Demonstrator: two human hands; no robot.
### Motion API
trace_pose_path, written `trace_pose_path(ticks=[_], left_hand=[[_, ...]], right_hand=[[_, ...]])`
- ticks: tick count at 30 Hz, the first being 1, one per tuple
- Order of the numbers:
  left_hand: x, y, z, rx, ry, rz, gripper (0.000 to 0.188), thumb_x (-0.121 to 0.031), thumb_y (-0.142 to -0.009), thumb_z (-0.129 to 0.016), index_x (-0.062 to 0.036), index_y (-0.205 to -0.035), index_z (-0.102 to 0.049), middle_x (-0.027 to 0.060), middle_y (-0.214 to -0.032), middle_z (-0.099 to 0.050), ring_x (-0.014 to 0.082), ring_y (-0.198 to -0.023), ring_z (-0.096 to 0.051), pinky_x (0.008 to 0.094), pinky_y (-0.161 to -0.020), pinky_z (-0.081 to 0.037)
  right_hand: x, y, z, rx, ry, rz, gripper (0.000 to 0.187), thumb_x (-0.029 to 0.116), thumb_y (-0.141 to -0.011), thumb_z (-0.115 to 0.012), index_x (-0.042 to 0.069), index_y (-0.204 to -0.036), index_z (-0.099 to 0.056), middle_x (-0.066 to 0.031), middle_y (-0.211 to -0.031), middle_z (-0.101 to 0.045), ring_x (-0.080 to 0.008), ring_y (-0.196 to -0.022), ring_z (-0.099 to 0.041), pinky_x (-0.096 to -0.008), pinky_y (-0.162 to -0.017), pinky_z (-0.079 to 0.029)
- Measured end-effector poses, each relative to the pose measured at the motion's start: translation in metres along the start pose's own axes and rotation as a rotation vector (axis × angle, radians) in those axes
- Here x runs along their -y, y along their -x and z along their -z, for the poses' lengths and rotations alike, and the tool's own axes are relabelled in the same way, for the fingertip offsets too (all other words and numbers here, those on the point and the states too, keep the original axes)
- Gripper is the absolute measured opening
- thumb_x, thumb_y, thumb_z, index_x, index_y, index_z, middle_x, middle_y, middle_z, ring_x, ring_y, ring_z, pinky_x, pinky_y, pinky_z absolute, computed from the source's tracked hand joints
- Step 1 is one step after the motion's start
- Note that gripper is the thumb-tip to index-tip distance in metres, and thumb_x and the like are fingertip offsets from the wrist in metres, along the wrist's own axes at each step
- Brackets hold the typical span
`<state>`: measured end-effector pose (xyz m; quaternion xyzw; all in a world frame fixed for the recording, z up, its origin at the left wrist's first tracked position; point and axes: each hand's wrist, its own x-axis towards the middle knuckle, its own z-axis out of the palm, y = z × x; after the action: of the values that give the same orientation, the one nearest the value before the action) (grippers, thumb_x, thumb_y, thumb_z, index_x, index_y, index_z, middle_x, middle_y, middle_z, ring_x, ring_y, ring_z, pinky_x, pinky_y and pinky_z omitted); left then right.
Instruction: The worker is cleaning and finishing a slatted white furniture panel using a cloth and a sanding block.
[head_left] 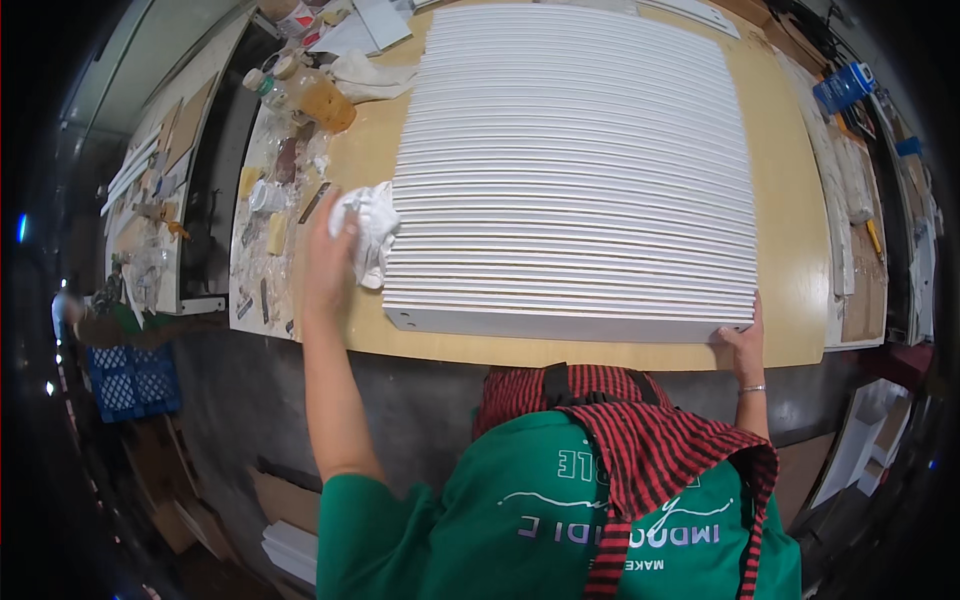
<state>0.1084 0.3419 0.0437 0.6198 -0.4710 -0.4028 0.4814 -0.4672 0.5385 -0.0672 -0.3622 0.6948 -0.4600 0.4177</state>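
My right hand (744, 346) clasps the near right corner of the stack (575, 200) on the bench (790, 300); at the stack's left side, my left hand (326, 262) has its grip closed on a rag (374, 225). I judge edge-wiping in hand; next calls for steady strokes there.

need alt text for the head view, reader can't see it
A person's left hand holds a white cloth at the left side of a tightly packed row of white boards on a pale yellow table; the right hand touches the row's near right corner.
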Motion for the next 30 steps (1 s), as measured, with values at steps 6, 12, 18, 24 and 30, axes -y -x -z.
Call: trace_pose_path(ticks=[6, 12, 18, 24, 30], left_hand=[[0.064, -0.026, 0.011, -0.099, 0.011, 0.226, 0.035, -0.008, -0.093, -0.061, 0.0015, -0.126, -0.053, 0.0098, -0.106, -0.066, 0.0167, -0.090, -0.066, 0.0281, -0.074, -0.054], [-0.010, -0.017, -0.106, -0.014, -0.211, -0.307, 0.023, -0.002, -0.088, -0.057, -0.0023, -0.110, -0.062, 0.0084, -0.098, -0.063, 0.0159, -0.079, -0.062, 0.0320, -0.070, -0.053], [0.016, 0.003, -0.183, 0.546, -0.680, -0.981, 0.049, 0.004, -0.081, -0.051, -0.0206, -0.121, -0.066, 0.0078, -0.123, -0.065, 0.0283, -0.106, -0.061, 0.0408, -0.094, -0.049], [0.027, -0.065, -0.018, 0.063, -0.892, -0.338, 0.025, -0.019, -0.094, -0.053, -0.0065, -0.110, -0.068, 0.0151, -0.106, -0.068, 0.0312, -0.098, -0.064, 0.0404, -0.087, -0.049], [-0.016, -0.091, -0.177, 0.198, -0.577, -0.781, 0.037, -0.009, -0.076, -0.069, -0.0091, -0.113, -0.067, 0.0122, -0.112, -0.066, 0.0318, -0.110, -0.057, 0.0419, -0.097, -0.043]], right_hand=[[0.022, -0.001, -0.002, 0.036, 0.010, 0.057, 0.098, 0.013, -0.071, -0.077, 0.001, -0.153, -0.024, -0.0132, -0.149, -0.038, -0.0252, -0.134, -0.040, -0.0373, -0.110, -0.037], [0.083, -0.028, -0.032, -0.101, 0.493, 0.395, 0.073, 0.020, -0.093, -0.060, 0.001, -0.153, -0.024, -0.0181, -0.159, -0.024, -0.0305, -0.147, -0.023, -0.0401, -0.119, -0.019], [0.105, -0.133, -0.099, 0.016, 0.941, 0.630, 0.069, 0.030, -0.095, -0.059, 0.008, -0.153, -0.028, -0.0148, -0.161, -0.022, -0.0326, -0.148, -0.021, -0.0535, -0.117, -0.017], [0.114, -0.189, -0.096, -0.031, 1.136, 0.623, 0.067, 0.038, -0.097, -0.055, 0.012, -0.153, -0.029, -0.0102, -0.162, -0.020, -0.0311, -0.149, -0.019, -0.0580, -0.116, -0.018], [0.113, -0.231, -0.098, -0.038, 1.218, 0.517, 0.067, 0.041, -0.097, -0.051, 0.014, -0.154, -0.029, -0.0073, -0.163, -0.020, -0.0286, -0.149, -0.020, -0.0557, -0.117, -0.018]])
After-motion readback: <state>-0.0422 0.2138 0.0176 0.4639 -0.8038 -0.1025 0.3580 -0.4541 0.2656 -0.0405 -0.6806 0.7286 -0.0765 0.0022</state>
